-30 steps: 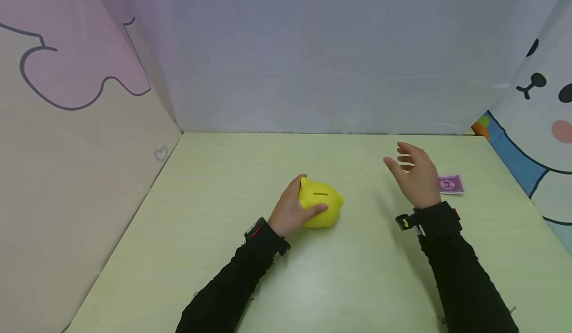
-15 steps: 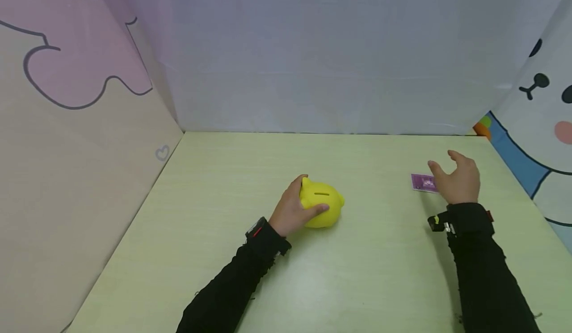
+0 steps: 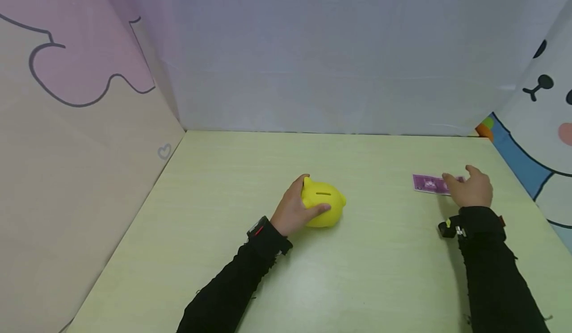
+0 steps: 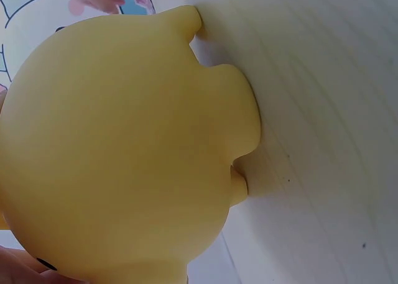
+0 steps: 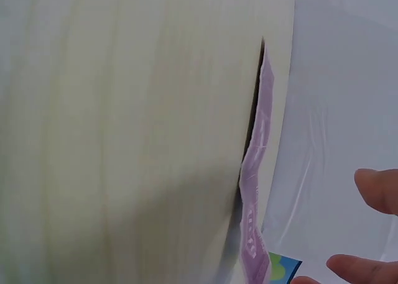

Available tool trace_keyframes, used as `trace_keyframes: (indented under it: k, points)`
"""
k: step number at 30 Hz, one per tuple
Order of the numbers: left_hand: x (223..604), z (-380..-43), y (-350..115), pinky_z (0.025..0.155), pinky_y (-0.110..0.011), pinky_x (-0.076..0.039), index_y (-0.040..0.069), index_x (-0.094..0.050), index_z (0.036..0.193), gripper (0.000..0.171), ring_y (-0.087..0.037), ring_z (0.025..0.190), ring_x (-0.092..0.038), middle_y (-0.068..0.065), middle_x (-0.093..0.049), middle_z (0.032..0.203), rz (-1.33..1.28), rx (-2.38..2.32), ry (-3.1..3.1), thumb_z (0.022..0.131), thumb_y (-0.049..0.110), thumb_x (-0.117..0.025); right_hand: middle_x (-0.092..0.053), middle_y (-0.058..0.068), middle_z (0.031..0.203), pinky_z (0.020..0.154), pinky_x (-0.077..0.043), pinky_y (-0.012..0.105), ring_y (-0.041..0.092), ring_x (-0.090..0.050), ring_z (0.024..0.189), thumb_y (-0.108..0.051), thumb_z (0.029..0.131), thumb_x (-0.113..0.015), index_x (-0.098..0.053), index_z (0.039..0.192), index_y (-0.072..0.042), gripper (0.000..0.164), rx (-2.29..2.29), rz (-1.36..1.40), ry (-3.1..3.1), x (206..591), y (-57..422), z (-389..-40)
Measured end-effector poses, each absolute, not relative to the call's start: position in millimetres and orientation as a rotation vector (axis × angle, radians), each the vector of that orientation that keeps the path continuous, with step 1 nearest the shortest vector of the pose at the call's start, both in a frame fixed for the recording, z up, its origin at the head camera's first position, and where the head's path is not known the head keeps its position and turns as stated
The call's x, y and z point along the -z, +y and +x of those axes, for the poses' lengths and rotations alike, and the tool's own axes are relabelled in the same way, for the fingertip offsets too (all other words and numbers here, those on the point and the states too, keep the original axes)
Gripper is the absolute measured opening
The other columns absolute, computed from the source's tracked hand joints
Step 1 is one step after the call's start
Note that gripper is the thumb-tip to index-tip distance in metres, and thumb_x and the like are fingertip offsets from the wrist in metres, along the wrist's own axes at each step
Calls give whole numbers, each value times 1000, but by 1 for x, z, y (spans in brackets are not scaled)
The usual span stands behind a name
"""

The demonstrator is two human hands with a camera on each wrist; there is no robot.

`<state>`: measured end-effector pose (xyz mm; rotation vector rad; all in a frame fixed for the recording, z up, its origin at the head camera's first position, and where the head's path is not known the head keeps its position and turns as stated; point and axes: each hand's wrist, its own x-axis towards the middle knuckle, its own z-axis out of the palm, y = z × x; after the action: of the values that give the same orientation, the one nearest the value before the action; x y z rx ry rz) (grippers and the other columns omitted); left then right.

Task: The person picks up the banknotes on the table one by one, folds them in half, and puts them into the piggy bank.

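A yellow piggy bank [image 3: 334, 203] stands upright on the table, its coin slot on top. My left hand [image 3: 288, 212] grips its left side, with the thumb across the near face. In the left wrist view the body and stubby feet of the piggy bank [image 4: 124, 135] fill much of the picture. To the right, a purple play banknote [image 3: 426, 184] lies on the table. My right hand [image 3: 472, 190] hovers over its right end, hiding part of it. The right wrist view has the slightly wavy banknote [image 5: 251, 191] apart from my fingers [image 5: 380, 189], with nothing between them.
The pale table [image 3: 357, 263] ends at a white sheet [image 3: 286, 60] behind. A cartoon-printed panel [image 3: 107, 174] flanks the left side, and another printed panel [image 3: 518, 149] stands at the right edge.
My right hand has moved rightward past the banknote's left part and then lowered toward its right end. My left hand keeps its grip on the piggy bank, which stays in place.
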<state>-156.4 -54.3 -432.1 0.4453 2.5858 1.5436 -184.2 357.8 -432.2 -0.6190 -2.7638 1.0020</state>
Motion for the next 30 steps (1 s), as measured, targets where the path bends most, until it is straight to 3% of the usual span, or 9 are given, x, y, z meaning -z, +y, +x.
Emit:
trace_keyframes:
  k: [6, 15, 24, 30]
  points:
    - [432, -156, -54, 90, -37, -48, 9, -28, 152, 89, -23, 102, -52, -12, -52, 127, 452, -1530, 2589, 83, 37, -78, -22, 43, 149, 111, -26, 67, 60, -24, 136, -37, 101, -42, -14, 149, 14, 76, -999, -702, -2833, 434, 365, -182]
    - [432, -156, -55, 90, -36, -48, 8, -28, 152, 89, -23, 102, -52, -12, -52, 126, 470, -1530, 2591, 83, 37, -78, -32, 45, 141, 108, -33, 64, 58, -34, 130, -34, 102, -39, -18, 145, 19, 72, -955, -741, -2925, 435, 375, -184]
    - [431, -156, -56, 89, -36, -49, 6, -28, 151, 89, -23, 102, -53, -12, -53, 126, 481, -1538, 2587, 84, 38, -77, -35, 41, 142, 106, -37, 62, 55, -37, 127, -26, 100, -42, -32, 140, 19, 61, -959, -835, -2979, 437, 380, -188]
    - [431, -157, -55, 89, -36, -49, 5, -29, 150, 89, -23, 101, -53, -12, -53, 122, 493, -1527, 2598, 84, 39, -77, -44, 40, 134, 95, -45, 59, 51, -46, 111, -23, 100, -44, -42, 133, 21, 55, -921, -808, -2975, 438, 380, -188]
